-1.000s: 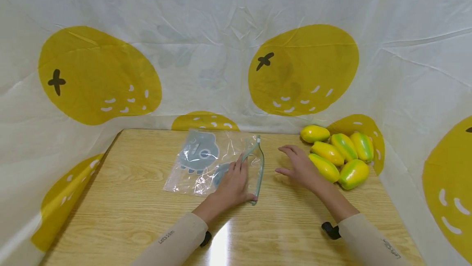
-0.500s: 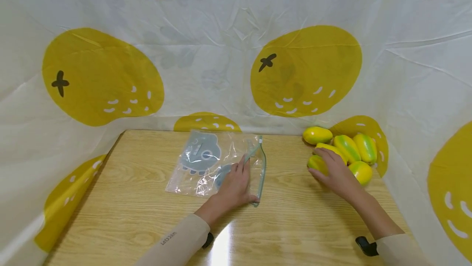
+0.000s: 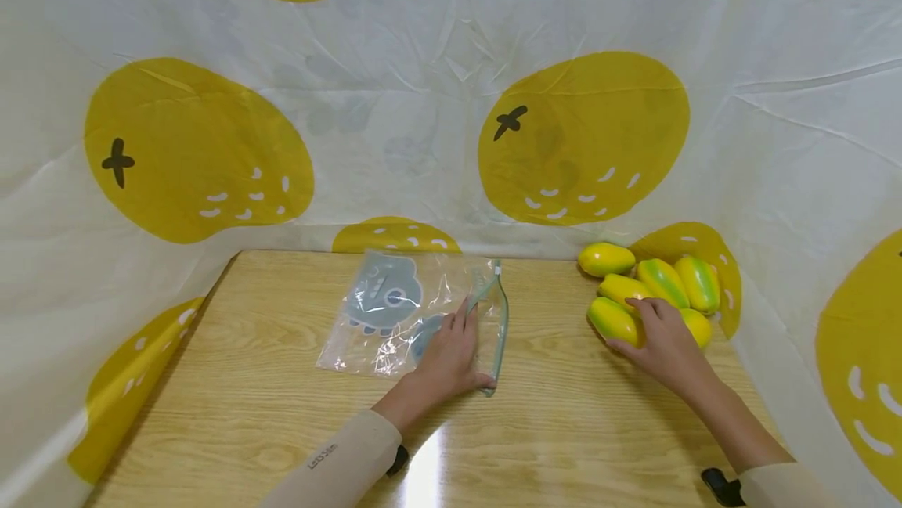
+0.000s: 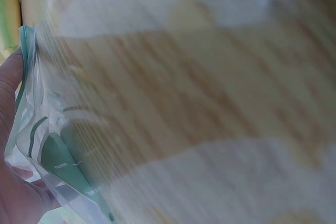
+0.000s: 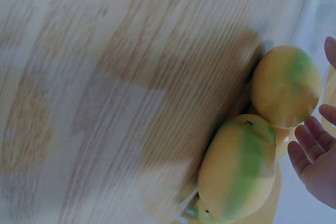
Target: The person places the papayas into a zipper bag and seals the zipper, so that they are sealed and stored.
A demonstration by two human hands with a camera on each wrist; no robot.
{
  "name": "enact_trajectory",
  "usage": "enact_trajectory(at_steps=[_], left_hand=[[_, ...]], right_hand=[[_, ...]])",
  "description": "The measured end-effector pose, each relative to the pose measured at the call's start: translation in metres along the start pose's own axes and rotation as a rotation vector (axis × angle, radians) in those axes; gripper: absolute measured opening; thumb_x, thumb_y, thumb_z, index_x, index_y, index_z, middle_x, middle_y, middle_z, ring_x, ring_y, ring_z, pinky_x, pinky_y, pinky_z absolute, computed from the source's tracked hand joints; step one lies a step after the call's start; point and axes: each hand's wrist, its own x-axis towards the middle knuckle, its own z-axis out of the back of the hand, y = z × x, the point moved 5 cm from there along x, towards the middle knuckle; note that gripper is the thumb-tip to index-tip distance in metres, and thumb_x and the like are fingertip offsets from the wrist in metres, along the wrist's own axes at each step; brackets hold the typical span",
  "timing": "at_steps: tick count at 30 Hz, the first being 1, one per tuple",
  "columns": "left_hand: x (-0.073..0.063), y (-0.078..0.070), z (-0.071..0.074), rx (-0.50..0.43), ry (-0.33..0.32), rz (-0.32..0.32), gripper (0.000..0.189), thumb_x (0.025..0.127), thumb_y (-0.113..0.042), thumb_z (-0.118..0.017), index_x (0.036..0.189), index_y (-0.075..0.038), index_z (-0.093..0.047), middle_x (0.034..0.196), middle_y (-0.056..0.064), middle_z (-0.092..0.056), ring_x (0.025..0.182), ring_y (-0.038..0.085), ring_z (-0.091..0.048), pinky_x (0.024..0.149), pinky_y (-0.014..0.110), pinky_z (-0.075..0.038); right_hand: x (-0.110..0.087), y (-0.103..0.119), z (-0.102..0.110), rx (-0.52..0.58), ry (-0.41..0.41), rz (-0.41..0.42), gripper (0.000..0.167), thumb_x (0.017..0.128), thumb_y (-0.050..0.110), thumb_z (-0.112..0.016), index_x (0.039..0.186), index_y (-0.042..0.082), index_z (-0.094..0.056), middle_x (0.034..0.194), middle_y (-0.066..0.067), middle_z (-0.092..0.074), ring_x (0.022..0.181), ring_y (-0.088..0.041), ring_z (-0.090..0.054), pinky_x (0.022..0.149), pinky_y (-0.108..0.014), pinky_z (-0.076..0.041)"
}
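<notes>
A clear zip bag (image 3: 395,340) printed with a blue-grey cartoon creature lies on the table, its green zip edge (image 3: 502,336) parted at the right. My left hand (image 3: 451,351) holds the bag at this mouth, thumb toward its near corner; the left wrist view shows plastic between thumb and fingers. Around the right end of the nearest papaya-like fruit (image 3: 611,322), yellow with green, my right hand (image 3: 665,347) reaches from above with thumb and fingers spread. In the right wrist view, its fingertips (image 5: 299,158) are right beside the fruits, not closed round one.
Several similar yellow-green fruits (image 3: 662,281) sit clustered at the table's back right, one partly behind the right hand. A white cloth (image 3: 416,124) with large yellow fruit prints hangs behind and along both sides of the wooden table (image 3: 268,398).
My right hand has moved right from beside the bag to the fruits, then drawn slightly back, so the nearest fruit shows more. The left hand has stayed on the bag.
</notes>
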Motion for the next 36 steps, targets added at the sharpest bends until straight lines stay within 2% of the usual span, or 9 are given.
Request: enact_trajectory(at_steps=[9,21,29,36], left_hand=[[0.001,0.000,-0.002,0.001,-0.011,-0.007,0.147,0.059,-0.071,-0.089,0.162,0.004,-0.016,0.170,0.023,-0.020,0.135,0.038,-0.050,0.100,0.043,-0.057],[-0.001,0.000,0.000,0.003,-0.017,-0.011,0.146,0.060,-0.071,-0.088,0.162,0.004,-0.016,0.169,0.024,-0.020,0.134,0.037,-0.051,0.098,0.042,-0.058],[-0.002,-0.001,0.000,0.000,0.002,0.009,0.146,0.061,-0.071,-0.088,0.162,0.004,-0.015,0.170,0.023,-0.019,0.137,0.039,-0.049,0.100,0.044,-0.057],[-0.001,0.000,0.000,0.002,-0.002,0.002,0.145,0.061,-0.071,-0.088,0.162,0.004,-0.016,0.171,0.023,-0.017,0.137,0.037,-0.049,0.099,0.043,-0.058]], right_hand=[[-0.003,-0.004,-0.007,-0.030,-0.007,-0.001,0.079,0.073,0.029,-0.094,0.131,-0.009,-0.057,0.122,-0.035,-0.055,0.110,-0.052,-0.053,0.088,-0.065,-0.048],[-0.004,-0.004,-0.014,-0.015,0.069,-0.032,0.076,0.076,0.021,-0.092,0.135,-0.007,-0.054,0.129,-0.035,-0.052,0.113,-0.054,-0.049,0.089,-0.066,-0.047],[-0.005,-0.001,-0.017,-0.092,0.067,0.044,0.078,0.071,0.013,-0.094,0.135,-0.004,-0.052,0.131,-0.034,-0.052,0.113,-0.054,-0.052,0.091,-0.066,-0.047],[-0.002,0.000,-0.016,-0.082,0.050,0.074,0.077,0.071,0.012,-0.094,0.135,-0.004,-0.053,0.130,-0.033,-0.054,0.113,-0.053,-0.054,0.091,-0.066,-0.047]])
